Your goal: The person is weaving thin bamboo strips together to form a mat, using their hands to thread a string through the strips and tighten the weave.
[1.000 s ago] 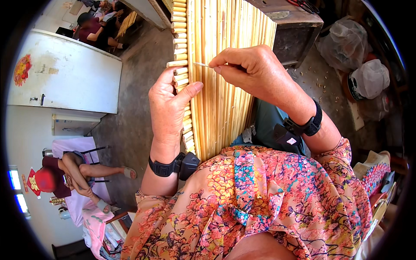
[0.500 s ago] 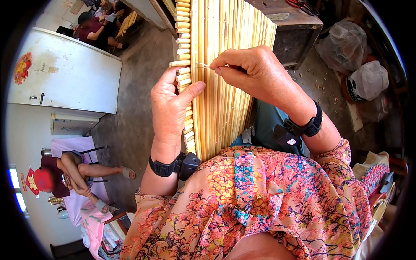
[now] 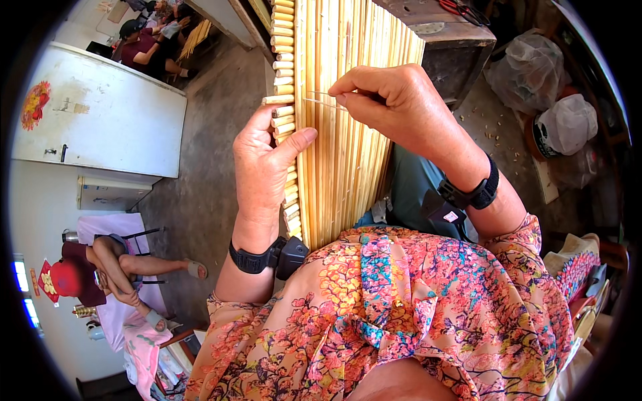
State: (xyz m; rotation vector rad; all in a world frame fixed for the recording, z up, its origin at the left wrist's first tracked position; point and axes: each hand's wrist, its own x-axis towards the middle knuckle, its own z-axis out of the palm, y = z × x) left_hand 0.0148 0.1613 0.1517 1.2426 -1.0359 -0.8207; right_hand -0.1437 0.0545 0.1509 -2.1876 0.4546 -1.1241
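A panel of pale yellow reed stalks (image 3: 348, 157), bound side by side, slants up and away from my lap. My left hand (image 3: 262, 157) is closed round its left edge, thumb on top and fingers underneath, beside the row of cut stalk ends (image 3: 284, 70). One stalk end (image 3: 277, 99) juts out farther than the others, just above that hand. Over the panel, my right hand (image 3: 388, 97) pinches a thin, straight needle (image 3: 321, 93), its tip toward the left edge. Just below it a pale thread (image 3: 324, 103) runs from near that edge to my right hand.
A wooden table (image 3: 458, 43) with red-handled scissors (image 3: 461, 9) stands beyond the panel. Plastic bags (image 3: 528, 70) lie at the right. On the left, a person in a red cap (image 3: 67, 277) sits near a white cabinet (image 3: 100, 110). Another person (image 3: 137, 50) sits farther back.
My right hand has drawn slightly to the right, away from the panel's left edge, and more of the needle and thread shows. My left hand keeps its place.
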